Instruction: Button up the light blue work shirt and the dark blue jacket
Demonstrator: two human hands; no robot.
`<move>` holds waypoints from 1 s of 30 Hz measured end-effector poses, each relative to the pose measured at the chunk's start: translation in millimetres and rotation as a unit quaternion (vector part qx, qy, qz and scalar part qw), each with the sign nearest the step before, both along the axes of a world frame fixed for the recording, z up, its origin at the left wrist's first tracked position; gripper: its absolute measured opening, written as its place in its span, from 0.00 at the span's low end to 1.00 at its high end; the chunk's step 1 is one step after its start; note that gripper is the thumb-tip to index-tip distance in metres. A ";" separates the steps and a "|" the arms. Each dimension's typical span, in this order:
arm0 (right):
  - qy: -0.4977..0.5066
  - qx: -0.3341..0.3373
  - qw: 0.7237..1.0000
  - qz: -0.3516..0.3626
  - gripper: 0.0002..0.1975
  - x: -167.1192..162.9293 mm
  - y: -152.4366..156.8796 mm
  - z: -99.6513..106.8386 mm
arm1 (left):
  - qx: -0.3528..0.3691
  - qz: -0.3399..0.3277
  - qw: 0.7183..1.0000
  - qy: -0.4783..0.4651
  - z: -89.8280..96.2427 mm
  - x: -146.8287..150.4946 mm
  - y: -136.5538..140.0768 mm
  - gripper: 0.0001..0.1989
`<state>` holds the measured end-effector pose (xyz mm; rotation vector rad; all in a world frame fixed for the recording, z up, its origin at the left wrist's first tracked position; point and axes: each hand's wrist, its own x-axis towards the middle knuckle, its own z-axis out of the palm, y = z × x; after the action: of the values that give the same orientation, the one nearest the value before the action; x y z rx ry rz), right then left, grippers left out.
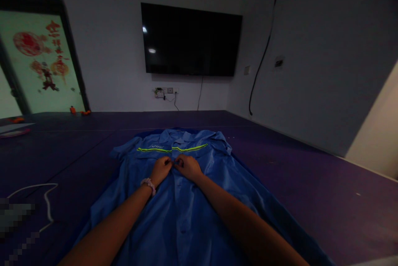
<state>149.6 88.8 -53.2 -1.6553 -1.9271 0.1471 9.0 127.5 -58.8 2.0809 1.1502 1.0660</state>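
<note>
A blue work shirt point(199, 212) with yellow-green stripes across the chest lies spread flat, its collar at the far end. My left hand point(161, 170), with a scrunchie point(148, 184) round the wrist, pinches the front edge of the shirt near the middle, just below the stripes. Beside it, my right hand point(188, 167) pinches the same front opening, fingertips close to those of the left. Whether a button is between the fingers is too small and dark to tell. Below the hands, the button placket point(183, 216) runs down toward me.
The shirt rests on a purple mat floor point(298, 175). A white cable point(48, 199) lies at the left by a blurred-out flat object. Small orange items point(85, 112) sit by the door point(40, 59). A television point(191, 40) hangs on the wall; a black cable point(264, 50) dangles at right.
</note>
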 end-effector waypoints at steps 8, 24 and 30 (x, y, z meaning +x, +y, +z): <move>-0.009 0.003 1.000 0.008 0.12 -0.4 -0.4 0.3 | 0.000 -0.001 1.000 0.000 0.3 0.0 -0.1 0.09; -0.005 -0.015 1.000 0.005 0.13 0.1 -1.8 2.7 | -0.006 0.007 1.000 0.010 1.8 0.7 -1.2 0.09; 0.020 -0.044 0.999 0.010 0.16 0.0 -21.5 11.9 | -0.007 0.020 1.000 0.014 2.7 -1.1 -11.5 0.07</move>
<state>149.6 67.3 -41.2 -1.6773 -1.9313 0.2735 7.9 116.0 -56.1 2.0766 1.2135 1.0465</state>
